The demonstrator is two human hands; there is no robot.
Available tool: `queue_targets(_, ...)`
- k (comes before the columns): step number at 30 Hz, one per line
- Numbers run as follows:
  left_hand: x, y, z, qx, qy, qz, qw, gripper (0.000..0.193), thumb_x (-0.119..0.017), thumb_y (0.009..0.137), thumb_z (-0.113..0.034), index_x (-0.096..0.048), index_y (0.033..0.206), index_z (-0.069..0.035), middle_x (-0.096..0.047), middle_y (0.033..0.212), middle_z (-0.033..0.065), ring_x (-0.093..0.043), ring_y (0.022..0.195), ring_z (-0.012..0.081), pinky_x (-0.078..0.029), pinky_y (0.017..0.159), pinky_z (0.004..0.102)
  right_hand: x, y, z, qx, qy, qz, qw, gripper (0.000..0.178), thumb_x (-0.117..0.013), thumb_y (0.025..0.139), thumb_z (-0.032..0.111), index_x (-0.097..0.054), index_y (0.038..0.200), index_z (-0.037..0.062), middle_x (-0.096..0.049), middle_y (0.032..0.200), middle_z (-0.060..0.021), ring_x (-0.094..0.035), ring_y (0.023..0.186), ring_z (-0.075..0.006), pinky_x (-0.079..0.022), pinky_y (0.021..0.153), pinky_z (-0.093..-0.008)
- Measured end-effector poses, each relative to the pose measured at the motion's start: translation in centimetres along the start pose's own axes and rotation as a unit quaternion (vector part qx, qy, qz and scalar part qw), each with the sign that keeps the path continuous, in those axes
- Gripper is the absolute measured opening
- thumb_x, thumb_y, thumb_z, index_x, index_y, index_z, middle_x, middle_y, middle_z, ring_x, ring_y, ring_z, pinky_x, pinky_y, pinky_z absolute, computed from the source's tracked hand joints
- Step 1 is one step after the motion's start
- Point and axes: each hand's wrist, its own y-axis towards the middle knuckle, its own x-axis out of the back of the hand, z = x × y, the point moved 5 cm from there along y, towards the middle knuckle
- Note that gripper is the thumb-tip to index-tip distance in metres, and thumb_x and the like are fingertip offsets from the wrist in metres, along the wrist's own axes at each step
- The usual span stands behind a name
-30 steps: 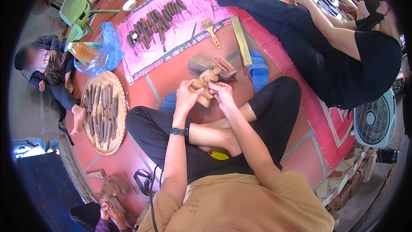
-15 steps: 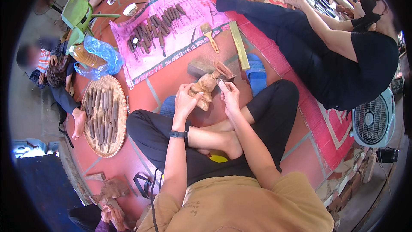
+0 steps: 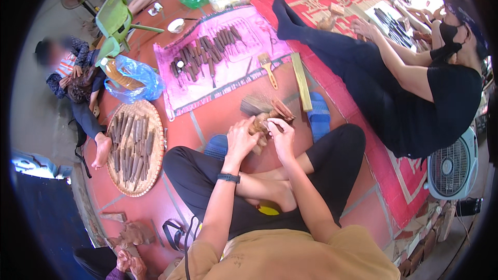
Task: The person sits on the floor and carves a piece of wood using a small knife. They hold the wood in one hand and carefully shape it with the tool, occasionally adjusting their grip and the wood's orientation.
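Note:
Above my crossed legs, my left hand [image 3: 241,141] is closed around a carved wooden figure [image 3: 261,122] of light brown wood, which my fingers partly cover. My right hand [image 3: 283,139] is pinched against the figure's right side. Whatever sits between those fingertips is too small and hidden to name. Just beyond the figure lies a dark wooden block [image 3: 254,105]. A reddish piece of wood [image 3: 282,109] rests to its right, close to my right hand's fingers.
A pink cloth [image 3: 181,102] bears several wooden-handled tools [image 3: 199,57]. Beside it are a flat brush [image 3: 268,70], a wood strip [image 3: 301,82] and a blue slipper [image 3: 319,116]. Left stands a woven tray [image 3: 156,168] with handles. A co-worker in black [image 3: 404,88] sits right, near a fan [image 3: 452,168].
My right hand has come in over the figure from its right side. The figure is now more covered by my fingers. The whole view has shifted slightly.

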Motion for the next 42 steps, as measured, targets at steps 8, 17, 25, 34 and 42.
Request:
queue_targets(8,0.1,-0.1,-0.2,-0.003,0.043,0.033,0.999,0.071,-0.082,0.071,-0.035,-0.061,0.135,-0.011,-0.070,0.111,0.0171,-0.065,0.106,0.0336,-0.051,0.093,0.0455,-1.8,0.2,3.4,0.241,-0.270,-0.051,0.931,0.031,-0.074,0.085,0.011,-0.072,0.115,0.0021,-0.070,0.088,-0.0165,-0.069,0.077,-0.0255,-0.053,0.072,-0.0351)
queue_targets(17,-0.3,-0.1,-0.1,0.020,0.045,0.076,0.996,0.075,-0.079,0.075,-0.036,-0.053,0.143,-0.018,-0.068,0.112,0.0178,-0.064,0.106,0.0364,-0.055,0.084,0.0482,-2.2,-0.4,1.4,0.322,-0.520,-0.044,0.790,0.036,-0.060,0.094,0.015,-0.066,0.128,0.0087,-0.067,0.075,-0.0124,-0.065,0.068,-0.0294,-0.053,0.066,-0.0426)
queue_targets(25,0.1,0.8,0.6,0.073,0.023,0.109,0.991,0.068,-0.076,0.075,-0.035,-0.059,0.140,-0.019,-0.072,0.101,0.0203,-0.067,0.100,0.0367,-0.055,0.083,0.0476,-2.6,-0.4,1.4,0.343,-0.507,-0.035,0.790,0.037,-0.060,0.093,0.015,-0.065,0.129,0.0070,-0.067,0.076,-0.0125,-0.063,0.070,-0.0296,-0.051,0.069,-0.0433)
queue_targets(34,0.2,1.5,2.1,0.106,-0.008,0.143,0.984,0.066,-0.077,0.073,-0.042,-0.063,0.135,-0.023,-0.073,0.101,0.0210,-0.069,0.096,0.0385,-0.054,0.085,0.0473,-3.5,0.1,1.8,0.313,-0.494,-0.040,0.810,0.033,-0.062,0.093,0.017,-0.067,0.125,0.0079,-0.070,0.082,-0.0141,-0.067,0.074,-0.0331,-0.053,0.071,-0.0437)
queue_targets(42,-0.9,2.4,3.4,0.106,-0.043,0.177,0.977,0.063,-0.077,0.072,-0.047,-0.068,0.128,-0.018,-0.073,0.102,0.0189,-0.070,0.098,0.0357,-0.054,0.088,0.0465,-2.5,-1.3,3.1,0.346,-0.470,-0.030,0.812,0.037,-0.066,0.090,0.016,-0.068,0.126,0.0156,-0.072,0.084,-0.0109,-0.070,0.074,-0.0285,-0.055,0.066,-0.0403)
